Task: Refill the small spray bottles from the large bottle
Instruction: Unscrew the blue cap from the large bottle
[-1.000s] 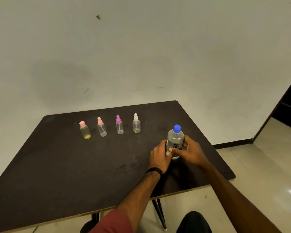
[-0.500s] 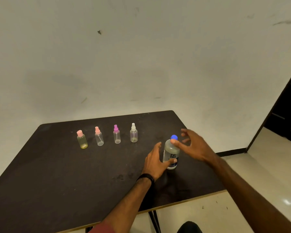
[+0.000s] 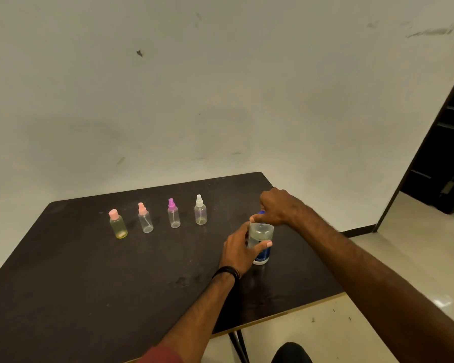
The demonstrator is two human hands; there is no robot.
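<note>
The large clear bottle [image 3: 261, 233] stands upright at the right of the dark table [image 3: 63, 284]. My left hand [image 3: 240, 251] wraps its body from the left. My right hand [image 3: 277, 206] is closed from above over its blue cap [image 3: 261, 212], which barely shows. Behind and to the left, a row of small bottles stands apart from my hands: a yellowish one with a flat pink cap [image 3: 118, 224], a clear one with a peach sprayer [image 3: 145, 218], one with a purple sprayer [image 3: 173, 213], one with a white sprayer [image 3: 200, 210].
A plain wall rises right behind the table. The table's near edge and right corner drop to a pale tiled floor [image 3: 417, 258]. A dark doorway [image 3: 440, 158] opens at the far right.
My right hand, spread open beside the bottle half a second ago, has come down and closed on the cap. My left hand has tightened around the bottle's body.
</note>
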